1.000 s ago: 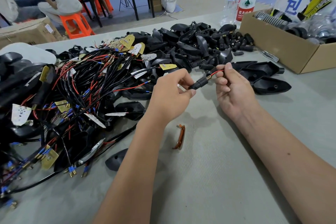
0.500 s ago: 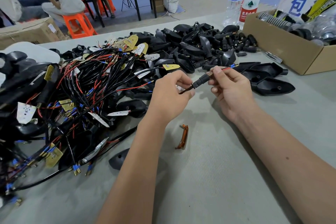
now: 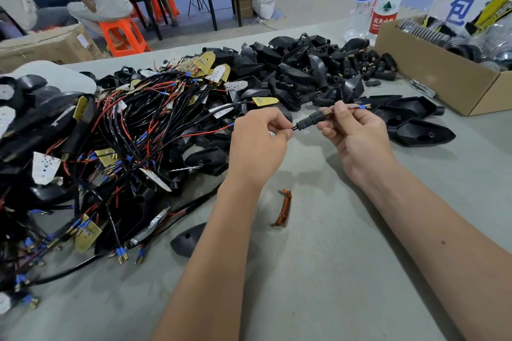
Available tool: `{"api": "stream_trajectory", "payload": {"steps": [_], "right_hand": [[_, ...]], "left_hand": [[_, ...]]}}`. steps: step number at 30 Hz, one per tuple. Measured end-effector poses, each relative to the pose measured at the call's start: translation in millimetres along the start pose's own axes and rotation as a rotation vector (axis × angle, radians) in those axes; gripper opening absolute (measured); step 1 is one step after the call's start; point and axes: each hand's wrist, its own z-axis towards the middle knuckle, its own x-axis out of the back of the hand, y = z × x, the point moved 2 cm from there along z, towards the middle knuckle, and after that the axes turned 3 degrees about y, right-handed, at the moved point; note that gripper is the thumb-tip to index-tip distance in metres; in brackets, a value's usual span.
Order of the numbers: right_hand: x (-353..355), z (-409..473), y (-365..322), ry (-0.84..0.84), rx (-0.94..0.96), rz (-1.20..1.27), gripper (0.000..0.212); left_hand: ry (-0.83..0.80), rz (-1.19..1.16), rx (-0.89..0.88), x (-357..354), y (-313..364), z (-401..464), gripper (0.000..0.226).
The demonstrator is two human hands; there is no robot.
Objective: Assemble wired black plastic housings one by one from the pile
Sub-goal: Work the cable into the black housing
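Pinching one black stem (image 3: 309, 120): left hand (image 3: 259, 144), right hand (image 3: 357, 133).

One head-worn view — angled forward and down, close over the table (image 3: 346, 271).

Blue "包" on white sign (image 3: 458, 8)

We find open grey table (image 3: 346, 271) in front of and between our forearms, broken only by a small orange clip (image 3: 283, 207) and one loose black shell (image 3: 188, 239). To the left, the tangle of wired housings (image 3: 124, 147) blocks any low pass. Ahead, the heap of black parts (image 3: 313, 69) fills the way, and three shells (image 3: 410, 122) lie just right of our right hand (image 3: 357, 135). The cardboard box (image 3: 443, 77) and two bottles (image 3: 376, 0) wall the far right.
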Motion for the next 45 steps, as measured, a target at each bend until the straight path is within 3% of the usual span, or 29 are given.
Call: {"api": "stream_trajectory", "payload": {"steps": [3, 11, 15, 21, 27, 34, 37, 39, 42, 45], "right_hand": [[0, 0, -2, -0.058, 0.009, -0.008, 0.019], [-1, 1, -1, -0.165, 0.013, -0.061, 0.015], [-1, 3, 2, -0.117, 0.013, -0.086, 0.014], [3, 6, 2, -0.026, -0.028, 0.009, 0.017], [3, 8, -1, 0.054, -0.054, 0.137, 0.019], [9, 12, -3, 0.153, -0.12, 0.374, 0.016], [4, 11, 1, 0.037, -0.143, 0.177, 0.022], [-3, 7, 6, -0.137, -0.121, -0.036, 0.03], [-10, -1, 9, -0.357, -0.071, -0.129, 0.032], [-8, -1, 7, -0.337, -0.041, -0.089, 0.023]], "left_hand": [[-0.044, -0.1, 0.078, 1, 1, 0, 0.017], [-0.078, -0.054, 0.077, 5, -1, 0, 0.013], [-0.061, 0.136, -0.061, 3, 3, -2, 0.01], [-0.058, 0.26, -0.1, 14, 5, 5, 0.006], [-0.178, 0.215, -0.103, 18, -5, 11, 0.008], [-0.138, 0.148, -0.082, 41, -23, 15, 0.014], [-0.094, 0.062, -0.096, 43, -21, 15, 0.013], [-0.057, 0.005, -0.103, 41, -17, 15, 0.013], [-0.061, 0.001, -0.127, 32, -10, 12, 0.015], [-0.145, 0.001, -0.133, 21, -4, 7, 0.015]]}}
